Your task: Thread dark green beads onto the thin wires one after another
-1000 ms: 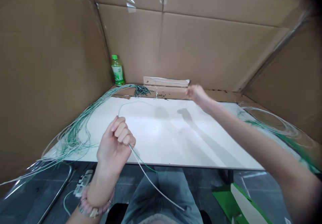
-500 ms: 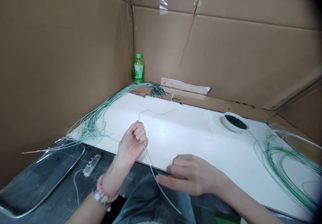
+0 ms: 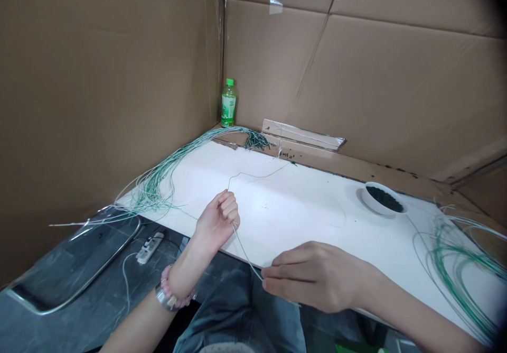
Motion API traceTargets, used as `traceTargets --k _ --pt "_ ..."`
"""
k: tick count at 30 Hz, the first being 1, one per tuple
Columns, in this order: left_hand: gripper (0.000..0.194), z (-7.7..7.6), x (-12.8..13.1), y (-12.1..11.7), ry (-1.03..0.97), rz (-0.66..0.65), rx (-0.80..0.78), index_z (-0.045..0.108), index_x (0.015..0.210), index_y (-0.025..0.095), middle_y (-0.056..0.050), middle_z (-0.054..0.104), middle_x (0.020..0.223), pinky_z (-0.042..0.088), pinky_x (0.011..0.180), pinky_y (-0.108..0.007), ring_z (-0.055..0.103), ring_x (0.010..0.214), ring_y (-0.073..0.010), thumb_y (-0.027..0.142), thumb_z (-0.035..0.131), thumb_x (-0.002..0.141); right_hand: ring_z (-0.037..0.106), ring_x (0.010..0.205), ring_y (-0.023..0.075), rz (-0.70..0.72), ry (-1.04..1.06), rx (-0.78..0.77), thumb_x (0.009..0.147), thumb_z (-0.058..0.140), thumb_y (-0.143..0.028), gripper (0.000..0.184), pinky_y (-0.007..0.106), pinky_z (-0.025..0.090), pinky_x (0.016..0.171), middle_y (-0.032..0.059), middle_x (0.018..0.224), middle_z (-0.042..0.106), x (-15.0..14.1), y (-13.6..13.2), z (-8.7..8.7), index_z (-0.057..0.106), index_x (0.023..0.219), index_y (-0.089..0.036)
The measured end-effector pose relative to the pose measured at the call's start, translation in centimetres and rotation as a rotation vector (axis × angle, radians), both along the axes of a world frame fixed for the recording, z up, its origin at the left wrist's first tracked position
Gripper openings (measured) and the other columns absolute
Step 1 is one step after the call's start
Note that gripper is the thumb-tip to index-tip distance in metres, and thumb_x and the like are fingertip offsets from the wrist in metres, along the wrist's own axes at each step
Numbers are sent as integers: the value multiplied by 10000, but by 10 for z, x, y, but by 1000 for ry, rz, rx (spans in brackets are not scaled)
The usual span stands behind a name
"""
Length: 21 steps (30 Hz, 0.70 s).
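Note:
My left hand (image 3: 218,220) is closed in a fist around thin green and white wire (image 3: 244,252), above the table's front edge. A finer dark strand (image 3: 257,177) rises from the top of this fist and runs over the white tabletop (image 3: 301,215) toward the back. My right hand (image 3: 317,276) is lower and to the right, its thumb and fingertips pinched together on the green wire. The stretch between both hands is nearly straight. Part of a pale end shows below my right hand; the fingers hide the rest.
A bundle of green and white wires (image 3: 158,178) hangs along the left side, its dark tips (image 3: 256,140) at the back. Coiled green wires (image 3: 447,252) lie at right. Also here: a white bowl (image 3: 366,203) of small dark pieces, a green bottle (image 3: 228,104), a power strip (image 3: 149,248).
My right hand has gone from an extended index finger beside the wires to a pinch on them. The loose white length below has mostly passed from sight. The view has shifted slightly.

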<state>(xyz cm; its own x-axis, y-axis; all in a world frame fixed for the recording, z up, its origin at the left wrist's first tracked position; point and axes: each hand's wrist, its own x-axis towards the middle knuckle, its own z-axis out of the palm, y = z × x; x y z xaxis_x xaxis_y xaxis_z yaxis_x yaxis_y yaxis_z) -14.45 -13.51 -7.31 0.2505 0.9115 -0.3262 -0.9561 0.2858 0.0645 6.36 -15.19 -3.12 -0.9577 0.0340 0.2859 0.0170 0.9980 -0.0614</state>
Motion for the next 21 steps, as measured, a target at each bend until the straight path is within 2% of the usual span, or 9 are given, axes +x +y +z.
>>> traceTargets --k 6,9,12,14,18,21 --pt "391 0 2 -1 -24 -19 6 232 610 195 83 63 535 149 339 -174 90 369 -58 198 218 1001 492 586 98 -9 23 174 932 470 -148 159 260 334 460 -9 701 614 -8 8 -1 614 863 -153" --pt "389 0 3 -3 -30 -21 9 237 611 194 82 61 532 142 341 -176 81 373 -61 197 226 1000 495 574 97 39 73 224 904 518 -146 95 250 338 446 -21 658 592 -11 13 -6 612 920 -150" --pt "392 1 3 -4 -34 -22 9 241 610 193 81 60 531 144 340 -176 78 372 -61 200 225 1001 475 529 90 117 161 257 874 554 -136 140 231 338 423 -42 595 552 -16 16 -11 594 1008 -138" --pt "394 1 3 -4 -36 -26 3 245 608 192 81 61 529 152 338 -175 85 364 -61 204 224 1002 462 504 88 151 209 259 861 560 -127 157 224 339 411 -48 574 542 -19 16 -13 594 1015 -132" --pt "399 -1 5 -5 -35 -33 -12 263 599 187 85 87 497 183 332 -170 139 337 -55 194 245 997 499 520 92 148 234 200 872 531 -100 95 236 351 410 -11 613 608 -23 16 -13 623 894 -104" --pt "404 -6 7 -3 -28 -25 -19 340 613 171 82 217 473 266 358 -151 274 344 -43 237 242 999 570 599 99 99 258 70 890 514 -101 111 224 416 469 21 716 672 -25 21 -11 625 889 -105"
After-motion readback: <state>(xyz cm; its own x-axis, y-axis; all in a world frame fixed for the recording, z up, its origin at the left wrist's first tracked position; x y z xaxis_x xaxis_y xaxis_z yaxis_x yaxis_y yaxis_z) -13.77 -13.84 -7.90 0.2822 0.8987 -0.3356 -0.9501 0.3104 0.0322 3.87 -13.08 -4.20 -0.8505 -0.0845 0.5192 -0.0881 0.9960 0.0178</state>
